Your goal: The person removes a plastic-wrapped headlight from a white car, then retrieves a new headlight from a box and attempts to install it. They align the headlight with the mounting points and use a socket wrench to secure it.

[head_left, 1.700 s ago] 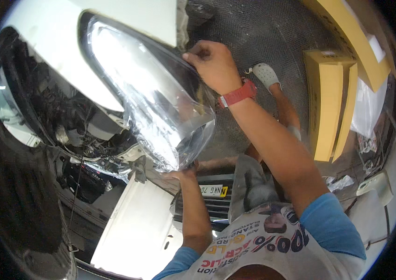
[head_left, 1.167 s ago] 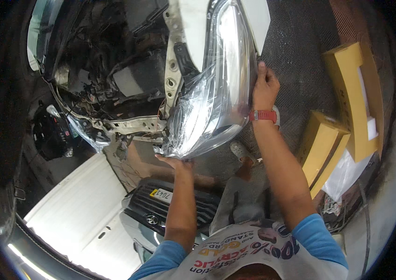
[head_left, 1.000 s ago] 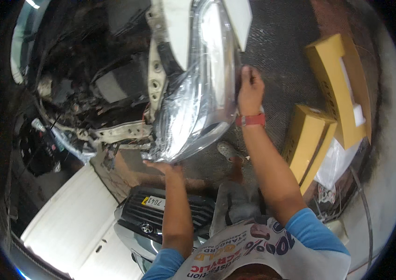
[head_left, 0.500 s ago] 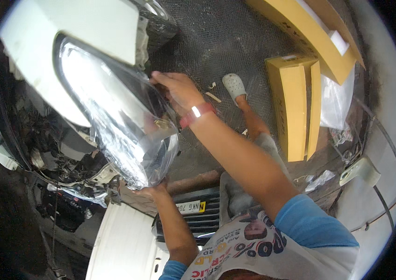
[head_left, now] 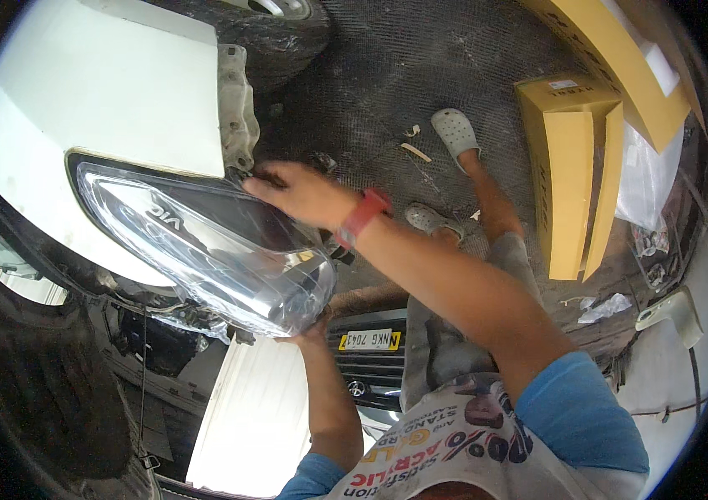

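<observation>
A large clear headlight [head_left: 204, 242], partly wrapped in shiny film, sits in the front corner of a white car, its upper edge along the white fender [head_left: 137, 92]. My left hand [head_left: 311, 332] holds the rounded near end from below; its fingers are partly hidden behind the lamp. My right hand [head_left: 300, 193], slightly blurred, has its fingers closed at the lamp's outer edge, close to a bare metal bracket [head_left: 237, 117]. A red watch band [head_left: 361, 218] is round my right wrist.
Long cardboard boxes [head_left: 567, 183] stand on the right, with clear plastic [head_left: 647, 179] beside them. A wheel [head_left: 287, 42] is beyond the fender. Behind me is another vehicle's grille [head_left: 371, 364]. Small scraps [head_left: 415, 152] lie on the textured floor near my clogs [head_left: 454, 137].
The headlight has turned and now lies closer along the fender edge. My right hand has moved down and left along its edge, towards the bracket; my left hand still supports the near end.
</observation>
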Demonstrator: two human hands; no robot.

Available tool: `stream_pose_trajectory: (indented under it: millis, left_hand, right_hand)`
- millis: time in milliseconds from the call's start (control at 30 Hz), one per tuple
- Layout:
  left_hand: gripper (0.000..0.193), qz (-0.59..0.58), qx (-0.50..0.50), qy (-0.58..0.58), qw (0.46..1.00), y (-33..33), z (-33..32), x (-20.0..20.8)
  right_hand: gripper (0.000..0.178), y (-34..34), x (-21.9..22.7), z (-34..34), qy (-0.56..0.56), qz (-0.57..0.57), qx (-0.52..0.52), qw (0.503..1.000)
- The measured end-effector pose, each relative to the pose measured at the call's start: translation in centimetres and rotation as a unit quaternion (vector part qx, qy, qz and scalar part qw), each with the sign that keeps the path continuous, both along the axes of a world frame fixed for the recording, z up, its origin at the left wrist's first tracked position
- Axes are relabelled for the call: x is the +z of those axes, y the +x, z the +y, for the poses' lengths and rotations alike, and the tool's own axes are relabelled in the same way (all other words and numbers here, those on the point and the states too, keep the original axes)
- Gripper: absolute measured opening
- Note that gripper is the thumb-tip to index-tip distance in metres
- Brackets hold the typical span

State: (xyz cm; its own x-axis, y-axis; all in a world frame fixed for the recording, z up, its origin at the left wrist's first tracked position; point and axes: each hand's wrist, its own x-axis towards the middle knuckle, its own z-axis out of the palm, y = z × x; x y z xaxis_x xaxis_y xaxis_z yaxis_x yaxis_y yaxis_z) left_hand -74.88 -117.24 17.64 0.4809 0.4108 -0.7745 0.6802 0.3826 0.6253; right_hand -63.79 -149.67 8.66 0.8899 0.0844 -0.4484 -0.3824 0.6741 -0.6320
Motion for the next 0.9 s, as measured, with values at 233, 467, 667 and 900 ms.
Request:
stream_pose_trajectory:
  millis: [233,467,667,900]
  left_hand:
    - [0.098,-0.058,0.011,0.061,0.996,1.1,-5.1,1.8]
    - [0.104,-0.119,0.088,0.006,0.989,-4.4,3.9,0.0]
    - [0.106,-0.033,0.110,0.070,0.991,-2.6,0.7,5.0]
    - [0.103,0.021,0.120,0.048,0.991,-2.5,2.1,6.0]
  right_hand:
    - [0.059,-0.9,3.2,2.3,-0.062,0.088,-0.126,0.986]
    - [0.058,-1.1,0.7,4.3,-0.169,0.153,-0.112,0.967]
    - [0.060,1.8,5.3,2.3,0.042,0.277,-0.170,0.945]
    - [0.081,2.2,6.3,3.0,-0.024,0.219,-0.192,0.956]
